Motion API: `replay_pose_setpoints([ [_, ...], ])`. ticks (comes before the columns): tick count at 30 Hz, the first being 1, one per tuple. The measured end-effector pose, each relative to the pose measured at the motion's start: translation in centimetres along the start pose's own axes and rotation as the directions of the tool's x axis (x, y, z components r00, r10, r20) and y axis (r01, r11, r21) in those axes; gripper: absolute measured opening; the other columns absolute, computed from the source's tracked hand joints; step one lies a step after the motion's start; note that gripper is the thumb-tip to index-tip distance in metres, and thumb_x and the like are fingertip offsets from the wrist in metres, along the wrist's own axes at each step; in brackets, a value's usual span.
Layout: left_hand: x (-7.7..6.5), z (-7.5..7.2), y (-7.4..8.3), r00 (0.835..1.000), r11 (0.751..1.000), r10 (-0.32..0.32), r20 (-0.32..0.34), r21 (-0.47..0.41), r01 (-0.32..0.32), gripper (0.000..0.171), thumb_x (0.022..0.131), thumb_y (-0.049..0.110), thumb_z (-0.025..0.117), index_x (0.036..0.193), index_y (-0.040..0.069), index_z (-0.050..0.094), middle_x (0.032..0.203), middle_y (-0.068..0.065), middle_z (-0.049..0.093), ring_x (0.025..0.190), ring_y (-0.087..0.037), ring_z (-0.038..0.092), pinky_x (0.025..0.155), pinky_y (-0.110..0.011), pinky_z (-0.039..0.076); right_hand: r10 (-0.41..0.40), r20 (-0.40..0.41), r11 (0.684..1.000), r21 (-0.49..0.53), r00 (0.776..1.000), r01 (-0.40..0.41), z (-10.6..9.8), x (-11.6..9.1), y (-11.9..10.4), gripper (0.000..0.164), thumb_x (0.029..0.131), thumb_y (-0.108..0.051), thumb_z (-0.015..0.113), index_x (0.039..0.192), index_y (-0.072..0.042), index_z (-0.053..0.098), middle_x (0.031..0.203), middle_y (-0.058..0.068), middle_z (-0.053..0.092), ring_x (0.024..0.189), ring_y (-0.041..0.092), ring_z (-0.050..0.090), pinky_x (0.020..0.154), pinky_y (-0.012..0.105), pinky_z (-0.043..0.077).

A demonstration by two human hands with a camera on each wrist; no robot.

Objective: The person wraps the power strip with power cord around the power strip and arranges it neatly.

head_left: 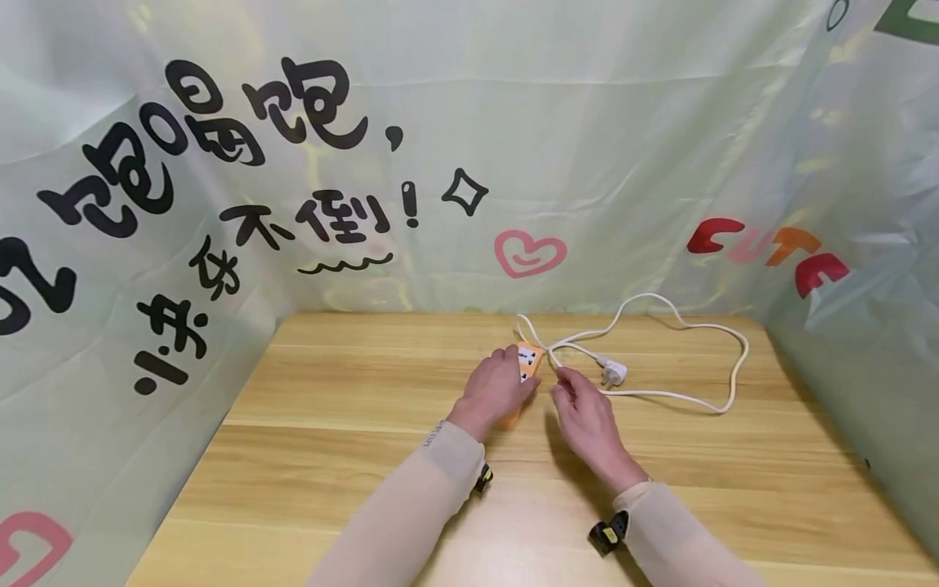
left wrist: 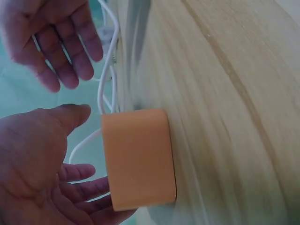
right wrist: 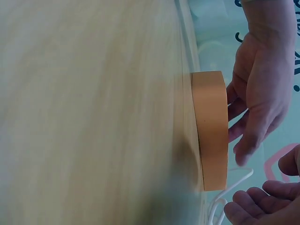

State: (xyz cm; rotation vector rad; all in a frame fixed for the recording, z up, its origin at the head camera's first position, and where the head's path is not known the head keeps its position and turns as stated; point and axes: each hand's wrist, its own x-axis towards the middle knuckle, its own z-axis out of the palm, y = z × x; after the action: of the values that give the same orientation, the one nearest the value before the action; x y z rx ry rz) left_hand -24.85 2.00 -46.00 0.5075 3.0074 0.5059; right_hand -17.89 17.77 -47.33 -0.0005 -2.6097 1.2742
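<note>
An orange power strip (head_left: 512,419) with a white socket face lies on the wooden table. Over it is my left hand (head_left: 495,381), its thumb held apart from the other fingers. In the left wrist view the fingers reach along the socket side of the strip (left wrist: 139,159), and the thumb stands off it; whether the fingertips touch is unclear. To the right of the strip, my right hand (head_left: 587,412) hovers by the white cord (head_left: 663,395) with loosely bent fingers and nothing visibly held. In the right wrist view, a gap separates it from the strip (right wrist: 210,131).
The cord runs in a wide loop across the table's back right. Its white plug (head_left: 614,373) lies inside the loop, just beyond the right hand. A printed cloth (head_left: 623,163) hangs behind the table (head_left: 352,456) and along both sides.
</note>
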Motion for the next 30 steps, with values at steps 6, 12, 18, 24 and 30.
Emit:
replay_pose_setpoints([
  [6, 0.3, 0.2, 0.4, 1.0, 0.997, -0.016, -0.003, 0.08, 0.016, 0.057, 0.101, 0.047, 0.069, 0.134, 0.002, 0.055, 0.103, -0.009, 0.067, 0.084, -0.02, 0.065, 0.074, -0.035, 0.056, -0.003, -0.003, 1.0, 0.015, 1.0, 0.003, 0.6, 0.1, -0.2, 0.039, 0.106, -0.011, 0.054, 0.141, 0.004, 0.061, 0.127, 0.024, 0.071, 0.118, 0.039, 0.068, 0.105, 0.055, 0.051],
  [12, 0.3, -0.2, 0.2, 0.997, 0.995, -0.071, -0.018, 0.065, 0.072, 0.052, 0.095, 0.037, 0.076, 0.129, 0.003, 0.054, 0.096, -0.01, 0.067, 0.077, -0.023, 0.065, 0.065, -0.036, 0.055, -0.002, 0.001, 1.0, 0.026, 1.0, 0.002, 1.1, 0.2, -0.6, 0.038, 0.106, -0.011, 0.055, 0.14, 0.004, 0.06, 0.131, 0.025, 0.07, 0.123, 0.042, 0.067, 0.106, 0.055, 0.051],
  [18, 0.0, -0.3, -0.3, 0.993, 0.993, -0.114, -0.023, 0.028, 0.114, 0.062, 0.09, 0.034, 0.081, 0.135, 0.002, 0.052, 0.105, -0.013, 0.061, 0.08, -0.026, 0.062, 0.065, -0.037, 0.054, -0.004, 0.014, 0.999, 0.032, 1.0, 0.004, 1.4, 0.4, -0.6, 0.04, 0.107, -0.012, 0.054, 0.143, 0.003, 0.058, 0.135, 0.025, 0.068, 0.127, 0.041, 0.065, 0.107, 0.055, 0.051],
  [24, -0.5, -0.9, -0.5, 0.989, 0.989, -0.145, -0.035, -0.024, 0.144, 0.082, 0.087, 0.034, 0.085, 0.148, 0.001, 0.042, 0.121, -0.019, 0.054, 0.091, -0.03, 0.063, 0.078, -0.043, 0.058, -0.028, 0.017, 0.999, 0.03, 0.999, 0.027, 1.3, 1.0, -0.9, 0.04, 0.109, -0.015, 0.05, 0.145, 0.001, 0.057, 0.137, 0.023, 0.067, 0.126, 0.04, 0.065, 0.107, 0.055, 0.051],
  [30, -1.2, -2.5, -0.3, 0.985, 0.983, -0.172, -0.011, -0.066, 0.171, 0.096, 0.085, 0.033, 0.087, 0.157, -0.002, 0.035, 0.127, -0.024, 0.058, 0.112, -0.037, 0.058, 0.094, -0.051, 0.054, -0.06, -0.004, 0.997, 0.041, 0.998, 0.06, 0.7, 1.4, -2.0, 0.039, 0.11, -0.015, 0.047, 0.144, 0.0, 0.058, 0.136, 0.022, 0.068, 0.126, 0.039, 0.066, 0.106, 0.054, 0.051],
])
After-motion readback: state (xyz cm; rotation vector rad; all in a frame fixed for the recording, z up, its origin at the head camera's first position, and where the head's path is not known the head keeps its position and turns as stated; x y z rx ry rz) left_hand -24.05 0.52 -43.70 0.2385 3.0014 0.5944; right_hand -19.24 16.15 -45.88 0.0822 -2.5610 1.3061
